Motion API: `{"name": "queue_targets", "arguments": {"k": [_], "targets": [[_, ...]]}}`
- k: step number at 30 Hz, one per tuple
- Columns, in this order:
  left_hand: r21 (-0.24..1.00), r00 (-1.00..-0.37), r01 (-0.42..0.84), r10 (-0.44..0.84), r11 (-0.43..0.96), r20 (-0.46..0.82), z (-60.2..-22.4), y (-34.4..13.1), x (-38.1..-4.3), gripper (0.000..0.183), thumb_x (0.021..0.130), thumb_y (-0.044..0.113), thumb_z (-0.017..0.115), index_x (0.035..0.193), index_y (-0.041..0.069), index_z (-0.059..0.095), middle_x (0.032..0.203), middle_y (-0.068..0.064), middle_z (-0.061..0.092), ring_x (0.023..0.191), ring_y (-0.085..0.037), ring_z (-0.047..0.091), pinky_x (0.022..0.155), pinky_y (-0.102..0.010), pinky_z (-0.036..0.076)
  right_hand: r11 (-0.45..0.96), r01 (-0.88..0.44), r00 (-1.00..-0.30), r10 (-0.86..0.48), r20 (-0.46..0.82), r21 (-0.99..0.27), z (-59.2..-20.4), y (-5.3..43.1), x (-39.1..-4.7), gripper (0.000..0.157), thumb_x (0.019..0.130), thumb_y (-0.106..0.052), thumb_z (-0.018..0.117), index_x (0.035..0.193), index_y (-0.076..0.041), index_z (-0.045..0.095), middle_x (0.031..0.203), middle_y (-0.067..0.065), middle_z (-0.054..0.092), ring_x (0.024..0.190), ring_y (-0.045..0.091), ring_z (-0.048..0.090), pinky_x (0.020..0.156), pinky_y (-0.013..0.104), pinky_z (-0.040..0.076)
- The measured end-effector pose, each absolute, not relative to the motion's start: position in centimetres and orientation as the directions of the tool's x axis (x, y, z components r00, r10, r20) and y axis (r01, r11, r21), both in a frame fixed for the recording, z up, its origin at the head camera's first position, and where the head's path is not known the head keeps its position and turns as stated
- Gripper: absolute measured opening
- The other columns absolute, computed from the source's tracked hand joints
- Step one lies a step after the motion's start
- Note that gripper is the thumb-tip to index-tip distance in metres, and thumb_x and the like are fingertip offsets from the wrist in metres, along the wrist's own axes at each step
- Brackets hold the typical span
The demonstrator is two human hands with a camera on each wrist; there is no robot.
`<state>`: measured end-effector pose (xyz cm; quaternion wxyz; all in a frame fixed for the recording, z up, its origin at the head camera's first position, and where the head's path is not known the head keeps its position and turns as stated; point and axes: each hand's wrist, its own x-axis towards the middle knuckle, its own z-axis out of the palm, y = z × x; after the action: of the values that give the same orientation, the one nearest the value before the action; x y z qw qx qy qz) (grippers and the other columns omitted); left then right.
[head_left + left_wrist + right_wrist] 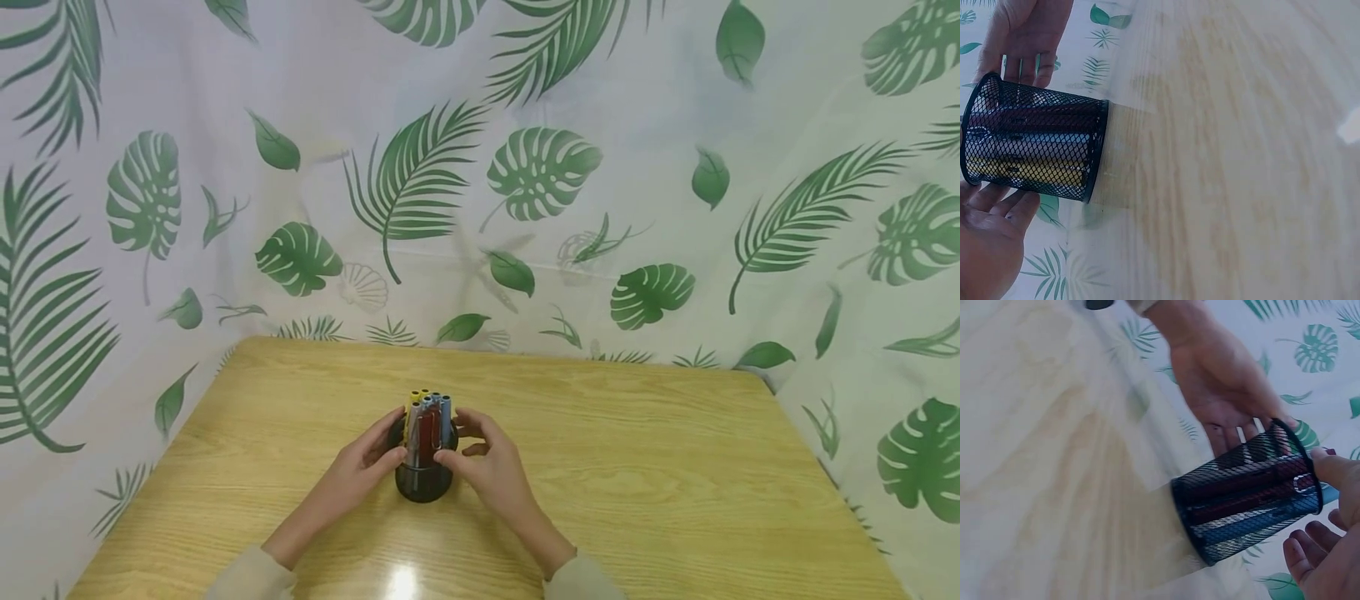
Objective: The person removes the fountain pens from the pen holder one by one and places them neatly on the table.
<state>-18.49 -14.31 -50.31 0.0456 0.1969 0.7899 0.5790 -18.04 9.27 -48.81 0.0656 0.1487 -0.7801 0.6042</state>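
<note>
A black mesh pen holder [423, 486] stands upright on the wooden table, between both hands. Pens or markers [429, 429] fill it: dark red at the front, blue on the right, yellow on the left. My left hand [358, 468] holds its left side, thumb at the front rim and fingers around behind. From the right my right hand [491, 462] holds it too, its thumb touching the rim beside the dark red pens. In the left wrist view the mesh wall [1035, 140] shows the pens lying inside. The right wrist view shows the right thumb [1332, 467] against the rim.
The wooden table [637, 475] stretches away on both sides of the pen holder. Behind it hangs a white cloth [450, 292] printed with green leaves, which also runs along the left and right. A glare spot [402, 579] lies near the front.
</note>
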Motion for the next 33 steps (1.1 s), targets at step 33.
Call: {"name": "queue_targets", "arguments": {"k": [33], "targets": [[0.944, -0.905, 0.258, 0.393, 0.206, 0.162, -50.1, -14.4, -18.6, 0.063, 0.109, 0.023, 0.057, 0.163, 0.007, 0.029, 0.16, -0.024, 0.037, 0.143, -0.04, 0.043, 0.113, -0.048, 0.042, 0.258, -0.333, -0.938, -0.194, 0.289, -0.907, -48.0, 8.6, -21.2, 0.026, 0.101, -0.016, 0.07, 0.122, -0.002, 0.073, 0.112, 0.009, 0.074, 0.101, 0.023, 0.068, 0.084, 0.032, 0.057]]}}
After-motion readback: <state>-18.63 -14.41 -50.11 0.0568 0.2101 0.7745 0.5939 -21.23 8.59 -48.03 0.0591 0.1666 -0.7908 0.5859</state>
